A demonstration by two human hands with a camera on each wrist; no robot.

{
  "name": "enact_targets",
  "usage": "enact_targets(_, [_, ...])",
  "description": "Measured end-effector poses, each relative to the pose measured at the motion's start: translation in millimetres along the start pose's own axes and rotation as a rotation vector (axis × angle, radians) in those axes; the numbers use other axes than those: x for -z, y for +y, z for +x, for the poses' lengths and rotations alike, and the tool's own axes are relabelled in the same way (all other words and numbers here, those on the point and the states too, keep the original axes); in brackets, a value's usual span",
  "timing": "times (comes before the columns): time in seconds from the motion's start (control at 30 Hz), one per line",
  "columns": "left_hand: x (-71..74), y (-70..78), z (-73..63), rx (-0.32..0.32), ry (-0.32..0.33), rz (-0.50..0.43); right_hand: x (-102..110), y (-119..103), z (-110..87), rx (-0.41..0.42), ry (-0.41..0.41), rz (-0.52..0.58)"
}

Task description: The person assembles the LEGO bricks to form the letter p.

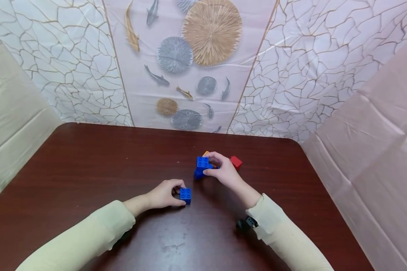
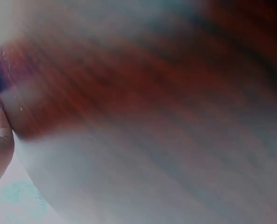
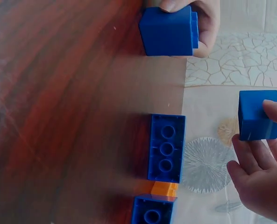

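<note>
Centrally, a blue brick (image 1: 185,195) is pinched by the left hand (image 1: 164,194), thumb and fingers parted only by its width; whether it is rested on the table (image 1: 71,169) or held just above cannot be told. A second blue brick (image 3: 254,116) is gripped likewise by the right hand (image 1: 224,173) and is raised above the table. Nearby, a long blue brick (image 3: 166,149), a short blue brick (image 3: 140,212), an orange brick (image 3: 161,188) and a red brick (image 1: 235,162) are gathered. Either held piece could be dropped should the thumb's pressure be eased, smooth walls offering little grip; the loose pieces could be toppled if brushed by the right hand. Hard, boxy plastic is suggested, with round studs and hollow, tubed undersides; beyond, glossy, dark-grained wood is backed by creased, printed cloth (image 1: 257,94).
</note>
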State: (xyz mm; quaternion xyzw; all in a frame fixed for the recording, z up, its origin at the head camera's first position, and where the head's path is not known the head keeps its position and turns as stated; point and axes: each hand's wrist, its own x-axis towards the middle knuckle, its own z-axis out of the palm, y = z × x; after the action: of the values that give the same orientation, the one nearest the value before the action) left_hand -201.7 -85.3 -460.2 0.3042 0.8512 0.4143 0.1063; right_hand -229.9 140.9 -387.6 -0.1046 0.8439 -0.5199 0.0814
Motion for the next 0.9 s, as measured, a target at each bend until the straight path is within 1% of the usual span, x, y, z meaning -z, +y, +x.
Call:
enact_targets(0.2, [2.6, 1.4, 0.6, 0.004, -0.007, -0.007, -4, 4, -4.3, -0.006, -0.038, -0.037])
enact_targets(0.37, [2.1, 1.7, 0.9, 0.012, -0.005, -0.012, -9, 5, -9.5, 0.028, -0.06, -0.054])
enact_targets(0.47, [1.6, 1.1, 1.2, 0.001, 0.008, -0.011, -13, 7, -12.5, 0.032, -0.078, -0.049])
enact_targets(0.6, [1.5, 0.3, 1.3, -0.011, 0.019, -0.009, -19, 9, -16.0, 0.038, -0.112, -0.072])
enact_targets(0.9, [1.7, -1.8, 1.2, 0.009, 0.008, -0.026, -30, 10, -19.6, 0.067, -0.174, -0.135])
